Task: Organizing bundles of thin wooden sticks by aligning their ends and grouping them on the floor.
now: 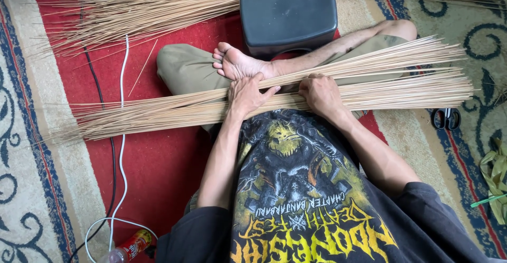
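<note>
Bundle: a long sheaf of thin tan sticks [158, 112] lay across the seated person's lap, running from the red carpet on one side to the patterned rug on the other, fanned a little at both ends.
Left hand: the left hand [248, 95] lay palm down on the sheaf near its middle, fingers spread wide and pressing on the sticks rather than wrapped round them.
Right hand: the right hand [320, 93] rested on the same sheaf just beside the left, fingers curled over the far edge; it seemed to clasp some sticks, though the fingertips were hidden.
Foot: a bare foot [237, 62] sat just beyond the left hand, touching the sheaf's far edge (legs crossed).
Stool: a black plastic stool [288, 15] stood past the foot.
Second heap: more loose sticks [137, 12] lay spread behind the stool, well apart from the hands.
Floor items: a white cable [124, 83] ran down the red carpet [153, 162]; black-handled scissors [446, 119] lay on the rug near the sheaf's end.
</note>
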